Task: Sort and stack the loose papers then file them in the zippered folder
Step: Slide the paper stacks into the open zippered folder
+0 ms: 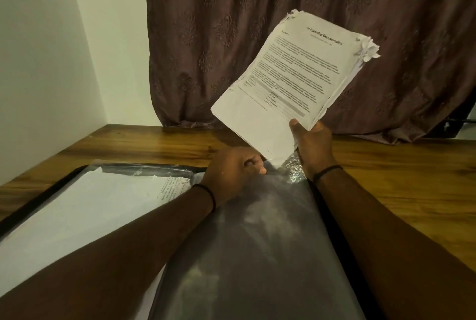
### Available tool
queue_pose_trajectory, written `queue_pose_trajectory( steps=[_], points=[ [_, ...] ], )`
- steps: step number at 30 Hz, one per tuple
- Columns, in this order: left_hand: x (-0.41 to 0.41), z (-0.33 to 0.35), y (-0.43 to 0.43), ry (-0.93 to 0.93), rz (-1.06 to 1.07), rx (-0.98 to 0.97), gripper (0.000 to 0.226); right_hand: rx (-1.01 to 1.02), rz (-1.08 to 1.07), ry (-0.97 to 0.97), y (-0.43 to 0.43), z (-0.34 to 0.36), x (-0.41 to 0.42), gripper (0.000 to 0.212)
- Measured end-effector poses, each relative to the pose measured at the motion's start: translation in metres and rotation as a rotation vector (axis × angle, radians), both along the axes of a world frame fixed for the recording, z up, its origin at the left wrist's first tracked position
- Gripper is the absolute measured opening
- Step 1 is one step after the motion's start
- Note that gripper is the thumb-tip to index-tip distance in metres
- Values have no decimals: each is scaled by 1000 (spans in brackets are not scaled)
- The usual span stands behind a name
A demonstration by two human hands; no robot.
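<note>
A thick stack of printed papers [291,80], topped by a page headed "Internship Documentation", is tilted up above the table. My right hand [313,147] grips its lower edge, thumb on the front page. The stack's bottom corner sits at the mouth of a translucent grey plastic pocket [255,242] of the open zippered folder [38,203]. My left hand [231,172] pinches the top edge of that pocket. The folder's left half holds white sheets [85,206] under clear plastic.
The folder lies on a wooden table [401,175] that runs to a white wall [43,62] on the left. A brown patterned curtain [231,23] hangs behind the table. Bare wood shows to the right of the folder.
</note>
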State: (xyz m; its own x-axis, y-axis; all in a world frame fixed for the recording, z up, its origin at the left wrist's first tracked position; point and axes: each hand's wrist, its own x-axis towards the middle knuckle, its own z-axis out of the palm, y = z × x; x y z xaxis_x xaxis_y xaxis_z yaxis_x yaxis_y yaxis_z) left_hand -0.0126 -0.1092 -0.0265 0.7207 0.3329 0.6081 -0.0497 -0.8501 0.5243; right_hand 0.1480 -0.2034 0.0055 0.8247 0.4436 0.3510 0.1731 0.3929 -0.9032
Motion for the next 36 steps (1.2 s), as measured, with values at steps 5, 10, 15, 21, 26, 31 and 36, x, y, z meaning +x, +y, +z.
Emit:
queue_pose_trajectory(
  steps=[5,10,15,21,26,31,36],
  points=[
    [-2,1,-1,-24,-47,58,17,-36,88,7,-3,3,-3,31],
    [-3,0,-2,30,-25,9,17,-83,176,52,-3,4,-7,31],
    [-5,2,-4,71,-49,41,11,26,-18,65,-2,5,0,29],
    [-2,2,-8,104,-111,181,26,132,-88,56,0,13,-3,31],
    [1,-1,-8,91,-100,286,33,69,-46,-5,6,11,-6,28],
    [-2,4,-13,70,-53,276,25,-12,59,-36,5,4,-5,20],
    [-5,5,-15,83,13,262,28,-119,148,-83,3,1,-5,34]
  ],
)
